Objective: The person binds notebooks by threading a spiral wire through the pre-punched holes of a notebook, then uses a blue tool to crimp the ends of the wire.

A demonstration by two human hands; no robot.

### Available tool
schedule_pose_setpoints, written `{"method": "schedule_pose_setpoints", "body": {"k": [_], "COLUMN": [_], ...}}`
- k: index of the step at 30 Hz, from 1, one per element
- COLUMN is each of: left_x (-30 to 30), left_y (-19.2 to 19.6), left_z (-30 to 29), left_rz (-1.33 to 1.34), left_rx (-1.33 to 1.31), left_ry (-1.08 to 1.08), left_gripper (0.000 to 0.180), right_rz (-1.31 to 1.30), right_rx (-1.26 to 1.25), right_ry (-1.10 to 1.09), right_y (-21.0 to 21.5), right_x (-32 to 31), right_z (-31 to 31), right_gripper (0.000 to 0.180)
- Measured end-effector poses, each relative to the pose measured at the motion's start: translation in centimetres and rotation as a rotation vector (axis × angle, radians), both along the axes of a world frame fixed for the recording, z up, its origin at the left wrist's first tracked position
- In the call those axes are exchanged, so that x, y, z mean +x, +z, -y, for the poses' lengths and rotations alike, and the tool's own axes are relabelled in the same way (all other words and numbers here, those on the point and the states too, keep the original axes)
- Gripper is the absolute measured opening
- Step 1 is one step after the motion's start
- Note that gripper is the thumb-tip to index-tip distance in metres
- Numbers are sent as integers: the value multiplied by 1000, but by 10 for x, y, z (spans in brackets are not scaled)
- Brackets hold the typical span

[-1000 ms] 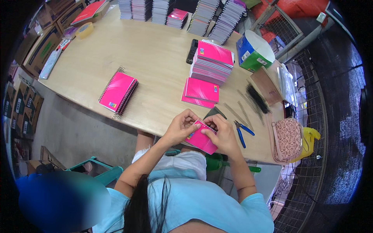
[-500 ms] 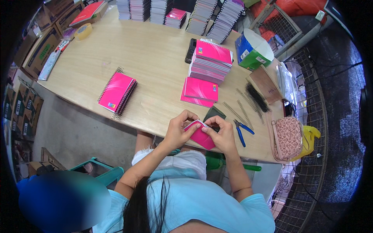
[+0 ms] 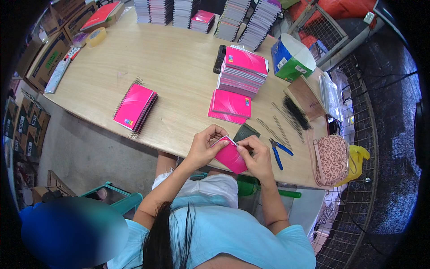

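A wide wooden desk point(image 3: 179, 76) carried stacks of pink spiral notebooks point(image 3: 242, 69). At its near edge, both hands held a small pink notebook point(image 3: 230, 156): the left hand point(image 3: 204, 150) gripped its left side, the right hand point(image 3: 256, 157) pinched its top edge, fingers clamped. Blue pliers point(image 3: 280, 152) lay just beside.

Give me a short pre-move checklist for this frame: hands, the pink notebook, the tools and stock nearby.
1. Both hands on the work: ok. Left hand and right hand grip the small pink notebook at the table edge.
2. Binding edge at the fingers: ok.
3. Wire fully seated: cannot tell, too small.
4. Blue-handled pliers within reach: ok, beside the right hand.
5. Spare wire spirals available: ok.
6. Pink notebook stack standing steady: ok.
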State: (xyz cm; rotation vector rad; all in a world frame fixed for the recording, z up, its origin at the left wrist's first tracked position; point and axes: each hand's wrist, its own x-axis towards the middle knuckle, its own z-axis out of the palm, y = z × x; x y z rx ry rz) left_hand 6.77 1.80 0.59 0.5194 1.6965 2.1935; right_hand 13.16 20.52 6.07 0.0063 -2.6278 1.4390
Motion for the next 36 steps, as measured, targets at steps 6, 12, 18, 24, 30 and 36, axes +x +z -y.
{"method": "schedule_pose_setpoints", "body": {"k": [6, 12, 18, 24, 30, 36], "left_x": [4, 7, 8, 8, 7, 8], "left_y": [4, 1, -2, -4, -5, 2], "left_z": [0, -1, -5, -4, -2, -2], "left_rz": [32, 1, -65, 13, 40, 76], "left_rx": [52, 62, 4, 99, 101, 93], "left_ry": [-54, -17, 33, 8, -28, -45], "left_gripper": [21, 18, 16, 18, 23, 29], "right_rz": [-102, -50, -213, -119, -101, -1], "right_rx": [97, -97, 218, 116, 61, -4], "right_ry": [22, 96, 124, 32, 21, -7], "right_y": [8, 4, -9, -6, -1, 4], "right_x": [-2, -2, -1, 2, 2, 4], "right_z": [8, 6, 3, 9, 10, 14], "right_gripper": [18, 16, 22, 27, 20, 24]}}
